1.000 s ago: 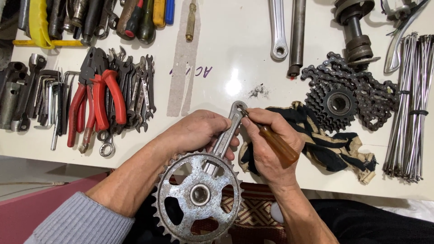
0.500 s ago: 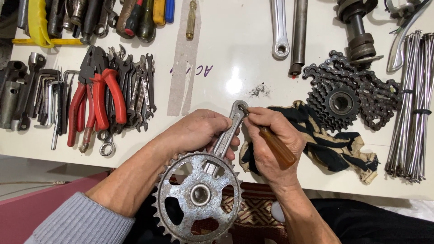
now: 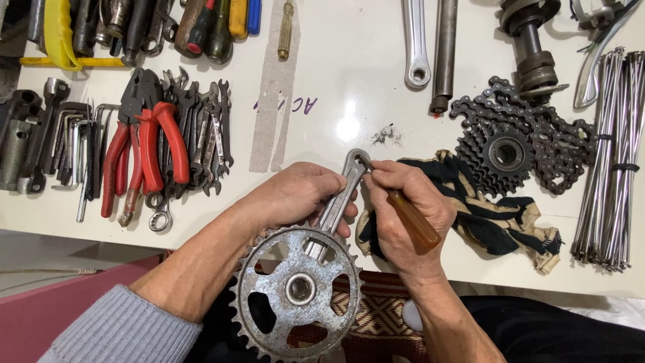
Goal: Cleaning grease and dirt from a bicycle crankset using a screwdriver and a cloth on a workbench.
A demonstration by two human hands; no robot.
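Head view: the only view, looking down on a white workbench [image 3: 349, 74] and the person's lap.
Left hand [image 3: 295, 195]: wrapped around the silver crank arm [image 3: 339, 202], fingers closed on its shaft, clamped firm.
Crank arm: tilted, its eye end far and right, just above the bench's near edge; its near end joins the chainring.
Chainring [image 3: 295, 292]: toothed steel disc with cut-outs, worn and spotted, hanging off the bench over the lap, near centre.
Right hand [image 3: 403, 215]: closed around a screwdriver with an amber handle [image 3: 416, 222]; handle points near and right, thumb and forefinger pinch close to the crank's eye.
Tip: hidden by the fingers; cannot tell whether it touches the eye.
Hands: just beside each other, meeting at the crank's far end.
Rag [image 3: 490, 208]: black and tan cloth, under and right of the right hand.
Sprocket cluster with chain [image 3: 514, 151]: far right of the rag.
Spokes [image 3: 615, 154]: bundle at the right edge.
Red-handled pliers [image 3: 144, 144]: left, among spanners and hex keys.
Second crank arm [image 3: 416, 44]: far, centre-right, beside a dark tube [image 3: 443, 54].
Sleeve [image 3: 121, 329]: grey knit, near left.
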